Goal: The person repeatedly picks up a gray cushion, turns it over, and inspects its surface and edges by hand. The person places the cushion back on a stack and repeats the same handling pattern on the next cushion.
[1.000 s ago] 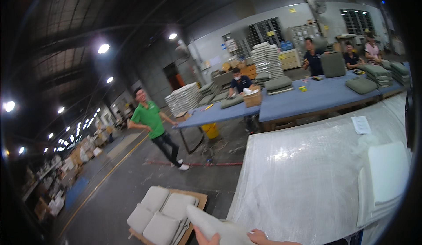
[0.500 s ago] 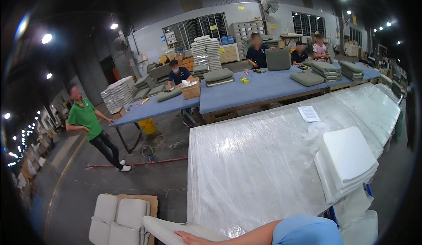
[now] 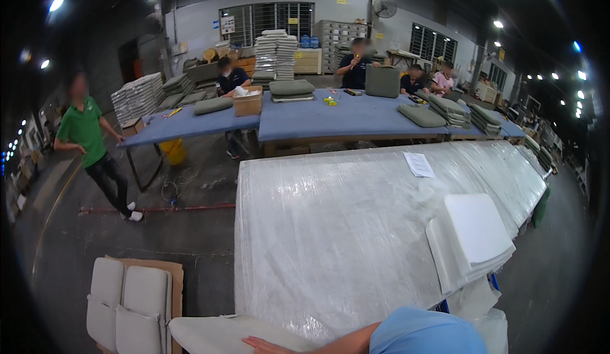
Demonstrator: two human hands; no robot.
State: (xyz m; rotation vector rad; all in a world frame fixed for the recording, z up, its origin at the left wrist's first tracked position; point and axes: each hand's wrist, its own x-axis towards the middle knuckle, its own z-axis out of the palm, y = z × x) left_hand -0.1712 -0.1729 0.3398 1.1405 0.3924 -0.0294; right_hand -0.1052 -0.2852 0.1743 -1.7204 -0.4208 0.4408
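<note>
From the lower edge my right forearm reaches left out of a light blue sleeve [image 3: 422,333]. My right hand [image 3: 262,346] lies with its fingers stretched out on a pale, off-white seat cushion [image 3: 213,335], partly cut off by the lower edge. My left hand is out of the picture. Just left of this cushion, several similar pale cushions [image 3: 141,289] lie side by side on a sheet of brown cardboard [image 3: 176,290].
A wide table under clear plastic wrap [image 3: 318,227] fills the middle, with white foam pads [image 3: 473,227] and a paper sheet [image 3: 419,164] on it. Beyond, people work at blue-covered tables [image 3: 337,122] with grey-green cushions [image 3: 292,88]. A person in green [image 3: 88,131] stands at left.
My view has turned slightly right, so the scene sits further left and a little lower on the near side. My right hand stays on the pale cushion. A worker at the back has raised a hand.
</note>
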